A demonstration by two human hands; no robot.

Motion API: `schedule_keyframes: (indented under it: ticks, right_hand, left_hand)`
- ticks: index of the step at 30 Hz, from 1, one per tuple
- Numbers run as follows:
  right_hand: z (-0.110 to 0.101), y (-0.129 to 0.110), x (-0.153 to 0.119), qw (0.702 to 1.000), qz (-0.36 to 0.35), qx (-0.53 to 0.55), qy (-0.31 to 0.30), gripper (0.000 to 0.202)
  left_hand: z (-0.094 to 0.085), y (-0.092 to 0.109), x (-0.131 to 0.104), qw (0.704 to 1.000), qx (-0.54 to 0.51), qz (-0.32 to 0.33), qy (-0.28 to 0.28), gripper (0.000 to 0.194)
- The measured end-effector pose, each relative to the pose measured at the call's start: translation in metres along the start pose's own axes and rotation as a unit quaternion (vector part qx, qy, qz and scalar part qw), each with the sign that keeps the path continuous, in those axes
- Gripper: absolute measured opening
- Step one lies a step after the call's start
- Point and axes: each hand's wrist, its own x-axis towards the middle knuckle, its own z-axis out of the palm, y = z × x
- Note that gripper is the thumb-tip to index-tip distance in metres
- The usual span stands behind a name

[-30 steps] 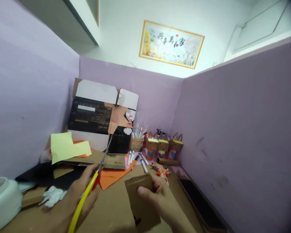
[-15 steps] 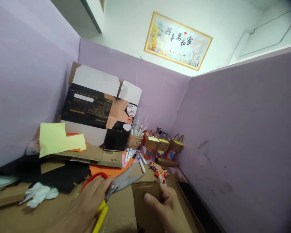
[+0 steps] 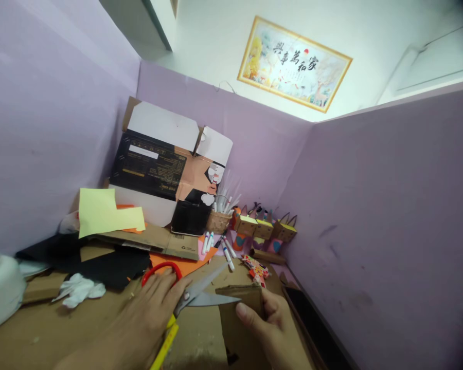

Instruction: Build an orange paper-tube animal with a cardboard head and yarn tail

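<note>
My left hand (image 3: 148, 313) is closed on a pair of scissors (image 3: 191, 298) with one red handle loop and one yellow handle. The two blades stand apart and point right. The lower blade's tip crosses in front of the upper part of a brown cardboard piece (image 3: 241, 329); whether it touches I cannot tell. My right hand (image 3: 272, 324) grips this piece at its right edge, thumb in front and fingers partly hidden behind. A dark printed mark shows low on the cardboard.
Brown cardboard (image 3: 193, 336) covers the table. White markers (image 3: 228, 255), a patterned cutout (image 3: 256, 268), a basket of markers (image 3: 219, 222) and small cardboard figures (image 3: 264, 228) sit behind. At left are crumpled tissue (image 3: 81, 290), black sheets (image 3: 116, 264) and a white jar (image 3: 2, 293).
The scissor blades have opened wider, and the lower one has moved across to the cardboard's top. The view has shifted left, bringing more of the white jar into sight.
</note>
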Motion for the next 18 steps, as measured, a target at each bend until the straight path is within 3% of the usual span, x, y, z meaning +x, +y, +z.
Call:
schedule_keyframes:
  ticks: [5,9,18]
  right_hand:
    - [0.002,0.001,-0.001,0.997,-0.021,-0.071,-0.031,0.028]
    - [0.004,0.000,-0.001,0.997,-0.016,-0.070,-0.032,0.029]
    - [0.008,0.002,-0.002,0.998,-0.007,-0.054,-0.005,0.031]
  left_hand:
    - [-0.005,0.008,-0.002,0.998,0.024,0.030,-0.041,0.070]
    - [-0.005,0.013,0.000,0.997,0.035,0.008,-0.072,0.071]
    - [-0.011,0.016,0.002,0.996,0.028,0.001,-0.081,0.069]
